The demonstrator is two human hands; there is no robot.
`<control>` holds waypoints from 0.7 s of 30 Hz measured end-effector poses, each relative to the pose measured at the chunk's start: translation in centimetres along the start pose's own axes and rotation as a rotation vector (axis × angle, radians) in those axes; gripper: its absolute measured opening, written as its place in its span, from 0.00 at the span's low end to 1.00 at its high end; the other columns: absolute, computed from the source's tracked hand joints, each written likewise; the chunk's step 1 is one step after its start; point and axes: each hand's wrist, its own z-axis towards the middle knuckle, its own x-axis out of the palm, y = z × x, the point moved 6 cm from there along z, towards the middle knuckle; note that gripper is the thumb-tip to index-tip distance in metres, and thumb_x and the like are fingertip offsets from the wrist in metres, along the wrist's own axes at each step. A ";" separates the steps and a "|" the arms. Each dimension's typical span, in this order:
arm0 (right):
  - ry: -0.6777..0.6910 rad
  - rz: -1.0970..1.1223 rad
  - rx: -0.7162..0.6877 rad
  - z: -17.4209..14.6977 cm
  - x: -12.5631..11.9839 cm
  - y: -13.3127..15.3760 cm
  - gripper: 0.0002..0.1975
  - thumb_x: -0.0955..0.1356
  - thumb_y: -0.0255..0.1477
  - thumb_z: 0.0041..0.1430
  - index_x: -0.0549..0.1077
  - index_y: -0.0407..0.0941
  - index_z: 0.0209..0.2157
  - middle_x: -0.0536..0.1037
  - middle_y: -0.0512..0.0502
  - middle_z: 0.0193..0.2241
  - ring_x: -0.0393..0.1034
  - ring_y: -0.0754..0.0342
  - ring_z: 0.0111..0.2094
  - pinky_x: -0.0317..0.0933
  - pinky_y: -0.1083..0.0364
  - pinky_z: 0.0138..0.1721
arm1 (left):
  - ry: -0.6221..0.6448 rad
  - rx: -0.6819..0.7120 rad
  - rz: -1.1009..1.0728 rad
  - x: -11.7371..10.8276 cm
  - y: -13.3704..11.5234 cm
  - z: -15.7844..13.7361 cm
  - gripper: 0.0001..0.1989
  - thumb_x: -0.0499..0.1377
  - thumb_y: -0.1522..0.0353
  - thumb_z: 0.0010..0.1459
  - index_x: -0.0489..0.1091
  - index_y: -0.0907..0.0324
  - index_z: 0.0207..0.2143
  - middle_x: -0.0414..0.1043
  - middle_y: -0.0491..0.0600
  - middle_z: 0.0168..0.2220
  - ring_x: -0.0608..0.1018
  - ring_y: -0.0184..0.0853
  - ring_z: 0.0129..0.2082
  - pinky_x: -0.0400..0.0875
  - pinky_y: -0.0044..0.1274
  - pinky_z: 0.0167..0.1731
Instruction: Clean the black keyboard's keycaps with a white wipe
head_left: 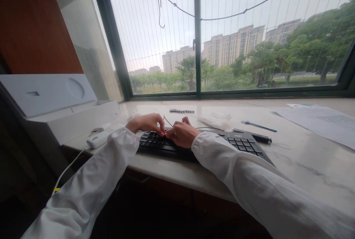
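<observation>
A black keyboard [244, 143] lies along the front of the pale stone counter, its number keys showing at the right end. Over its left part, my left hand [148, 123] has thumb and fingertips pinched together close to the keys. My right hand [183, 133] meets it there from the other side, its fingers also drawn together. Whatever sits between the fingertips is too small to make out. A thin dark cable [167, 121] rises just behind the hands. The keys under my right palm are hidden.
An open white box [83, 119] and a white power strip [101, 137] stand at the left. Behind the keyboard lie a small dark strip [181, 111] and a clear plastic bag [215, 119]. A blue pen-like stick [260, 126] and papers [321, 120] are at the right.
</observation>
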 end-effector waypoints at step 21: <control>-0.008 -0.157 -0.133 -0.2 -0.3 1.4 0.14 0.61 0.27 0.60 0.78 0.45 0.33 0.77 0.43 0.28 0.66 0.50 0.41 0.40 0.47 0.44 | -0.007 -0.043 -0.043 0.3 0.8 0.1 0.11 0.69 0.63 0.41 0.79 0.58 0.30 0.79 0.44 0.29 0.76 0.32 0.31 0.64 0.21 0.36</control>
